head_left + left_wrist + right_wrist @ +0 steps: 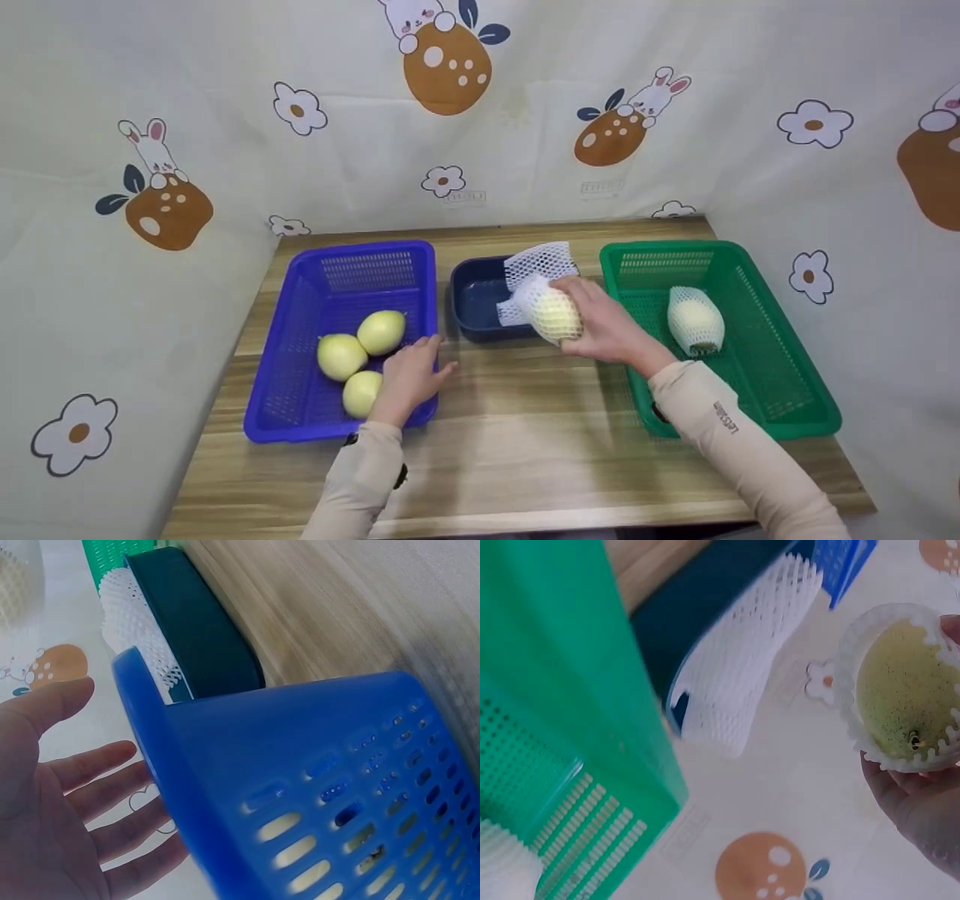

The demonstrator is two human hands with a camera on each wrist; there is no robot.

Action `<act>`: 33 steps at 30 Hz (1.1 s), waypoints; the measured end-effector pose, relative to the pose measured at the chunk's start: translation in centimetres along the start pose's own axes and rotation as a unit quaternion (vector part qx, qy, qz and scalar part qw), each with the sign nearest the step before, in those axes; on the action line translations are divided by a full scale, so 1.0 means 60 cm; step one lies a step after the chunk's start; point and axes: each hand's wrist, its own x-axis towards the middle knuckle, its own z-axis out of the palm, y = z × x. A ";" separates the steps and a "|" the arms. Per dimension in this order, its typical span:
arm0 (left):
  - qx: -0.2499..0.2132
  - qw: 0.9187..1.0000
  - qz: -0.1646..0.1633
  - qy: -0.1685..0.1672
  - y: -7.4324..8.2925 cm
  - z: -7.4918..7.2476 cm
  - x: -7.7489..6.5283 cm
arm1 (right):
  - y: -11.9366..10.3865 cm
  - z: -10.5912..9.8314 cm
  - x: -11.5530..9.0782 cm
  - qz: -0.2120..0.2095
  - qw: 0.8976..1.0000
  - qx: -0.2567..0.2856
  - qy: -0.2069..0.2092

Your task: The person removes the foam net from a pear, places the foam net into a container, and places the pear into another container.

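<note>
My right hand (600, 322) grips a yellow-green pear (561, 316) in a white foam net sleeve (531, 289), held over the right front of a small dark blue bin (472, 330). In the right wrist view the pear's speckled end (904, 690) shows through the sleeve's open end. My left hand (411, 375) is at the right rim of a blue basket (262, 375), its fingers spread and nothing in them. Three bare pears (341, 358) lie in that basket, one partly hidden by the hand. In the left wrist view the fingers (112, 791) reach beside the basket rim.
White foam net sleeves (544, 262) stick out of the bin. On the right stands a green basket (802, 352) holding one netted pear (696, 322). The wooden tabletop (517, 442) is bordered by a patterned cloth (360, 172) behind and at both sides.
</note>
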 end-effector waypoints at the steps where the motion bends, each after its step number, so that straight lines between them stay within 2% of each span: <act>1: 0.000 1.000 -0.001 0.001 0.000 0.000 -0.001 | -0.005 0.008 0.000 -0.018 1.000 -0.001 -0.006; 6: 0.000 1.000 -0.003 0.003 0.000 0.002 -0.002 | -0.017 0.045 -0.004 -0.073 0.996 -0.017 -0.037; 11: -0.002 1.000 -0.002 0.009 -0.001 0.003 -0.003 | -0.021 0.066 -0.010 -0.090 0.994 -0.031 -0.060; 24: 0.000 1.000 -0.007 0.006 -0.003 0.004 -0.004 | -0.021 0.112 -0.015 -0.112 0.988 -0.050 -0.095; 33: 0.001 1.000 0.000 0.017 -0.001 0.003 -0.005 | 0.002 0.141 -0.027 -0.086 0.986 -0.061 -0.129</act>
